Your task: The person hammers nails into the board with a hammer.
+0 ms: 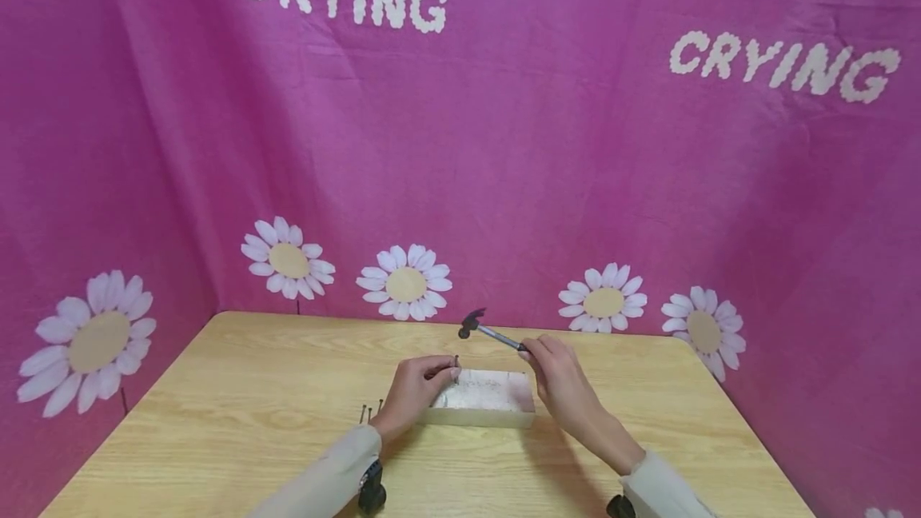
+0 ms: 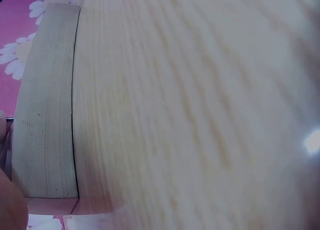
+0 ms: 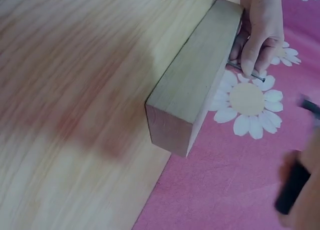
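Observation:
A pale wooden block lies on the table in front of the person. Near its left end the left hand pinches a nail between thumb and fingers, its head pointing up from the block's top face. The right wrist view shows that nail's shaft sticking out past the fingertips. Beyond the block's right end, the right hand grips a small claw hammer by its handle, the dark head raised above and behind the block. In the left wrist view only part of the left hand shows beside the block.
Just left of the left wrist, a few more nails stand upright on the wood-grain table. A pink curtain printed with daisies and lettering hangs along the table's back and sides. Dark wrist cameras sit at the sleeves.

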A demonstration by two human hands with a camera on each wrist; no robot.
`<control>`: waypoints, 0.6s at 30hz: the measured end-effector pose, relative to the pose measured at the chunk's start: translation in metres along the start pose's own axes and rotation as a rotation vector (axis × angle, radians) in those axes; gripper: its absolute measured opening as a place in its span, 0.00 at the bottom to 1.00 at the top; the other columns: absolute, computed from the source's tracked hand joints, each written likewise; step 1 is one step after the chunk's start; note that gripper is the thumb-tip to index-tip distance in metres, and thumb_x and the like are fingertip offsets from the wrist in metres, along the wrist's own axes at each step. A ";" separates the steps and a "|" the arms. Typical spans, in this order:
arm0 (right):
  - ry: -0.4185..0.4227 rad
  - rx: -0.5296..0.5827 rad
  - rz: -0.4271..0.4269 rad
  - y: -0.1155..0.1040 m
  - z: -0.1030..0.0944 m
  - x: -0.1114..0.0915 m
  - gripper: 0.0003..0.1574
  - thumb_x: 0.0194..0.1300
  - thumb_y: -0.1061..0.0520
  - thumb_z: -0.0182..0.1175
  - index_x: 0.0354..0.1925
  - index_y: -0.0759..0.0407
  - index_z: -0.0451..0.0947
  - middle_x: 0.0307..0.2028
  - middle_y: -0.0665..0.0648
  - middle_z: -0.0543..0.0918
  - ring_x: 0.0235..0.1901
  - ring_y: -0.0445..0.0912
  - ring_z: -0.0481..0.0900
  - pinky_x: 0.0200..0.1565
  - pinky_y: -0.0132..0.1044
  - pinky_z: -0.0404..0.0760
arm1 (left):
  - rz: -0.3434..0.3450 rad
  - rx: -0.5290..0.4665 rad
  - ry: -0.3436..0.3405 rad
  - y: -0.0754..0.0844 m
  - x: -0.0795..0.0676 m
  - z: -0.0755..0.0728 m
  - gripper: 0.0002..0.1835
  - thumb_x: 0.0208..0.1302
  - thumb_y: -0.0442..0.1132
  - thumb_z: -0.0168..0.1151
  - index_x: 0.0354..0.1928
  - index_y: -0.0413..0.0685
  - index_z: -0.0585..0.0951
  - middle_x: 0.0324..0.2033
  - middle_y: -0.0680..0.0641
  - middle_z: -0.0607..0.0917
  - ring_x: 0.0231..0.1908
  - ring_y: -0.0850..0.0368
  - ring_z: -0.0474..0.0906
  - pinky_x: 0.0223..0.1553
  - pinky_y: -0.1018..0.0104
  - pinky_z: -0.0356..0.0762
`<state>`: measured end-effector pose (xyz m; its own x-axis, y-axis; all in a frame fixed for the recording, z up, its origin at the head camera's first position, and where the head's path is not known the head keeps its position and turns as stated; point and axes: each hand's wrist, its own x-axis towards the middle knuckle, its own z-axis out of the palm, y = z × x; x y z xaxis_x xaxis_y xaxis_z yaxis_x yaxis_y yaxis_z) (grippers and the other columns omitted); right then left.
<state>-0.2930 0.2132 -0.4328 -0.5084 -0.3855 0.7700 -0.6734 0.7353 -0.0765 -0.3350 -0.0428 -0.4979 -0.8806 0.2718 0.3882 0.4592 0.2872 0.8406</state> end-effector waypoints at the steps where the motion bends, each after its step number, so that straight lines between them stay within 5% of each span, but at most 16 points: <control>1: 0.028 0.025 0.004 0.000 0.000 -0.001 0.05 0.68 0.71 0.65 0.42 0.66 0.82 0.30 0.53 0.78 0.32 0.47 0.77 0.36 0.45 0.77 | -0.002 0.000 -0.005 0.000 0.000 0.000 0.12 0.74 0.38 0.66 0.53 0.43 0.89 0.48 0.50 0.92 0.51 0.56 0.87 0.53 0.67 0.84; 8: -0.047 -0.006 -0.043 -0.006 0.002 -0.002 0.04 0.67 0.69 0.66 0.39 0.63 0.82 0.28 0.50 0.75 0.29 0.41 0.72 0.32 0.39 0.77 | 0.004 -0.002 -0.006 0.001 0.000 0.000 0.11 0.74 0.37 0.66 0.51 0.43 0.90 0.46 0.51 0.92 0.50 0.56 0.87 0.51 0.68 0.85; 14: 0.070 0.058 -0.005 -0.008 0.001 -0.001 0.09 0.67 0.74 0.64 0.45 0.67 0.81 0.31 0.54 0.77 0.34 0.46 0.75 0.37 0.41 0.77 | -0.009 -0.007 -0.012 0.002 -0.003 0.001 0.12 0.74 0.37 0.66 0.54 0.42 0.89 0.49 0.48 0.92 0.52 0.54 0.87 0.53 0.69 0.84; 18: -0.025 0.001 0.040 -0.009 0.002 -0.002 0.05 0.69 0.70 0.65 0.42 0.63 0.82 0.30 0.52 0.77 0.33 0.46 0.76 0.36 0.41 0.73 | -0.005 -0.012 0.004 0.003 -0.003 0.002 0.10 0.73 0.36 0.66 0.51 0.43 0.90 0.47 0.48 0.92 0.50 0.55 0.87 0.52 0.68 0.84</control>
<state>-0.2875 0.2061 -0.4352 -0.5482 -0.3695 0.7503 -0.6526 0.7501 -0.1074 -0.3312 -0.0410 -0.4974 -0.8836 0.2665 0.3851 0.4530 0.2776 0.8472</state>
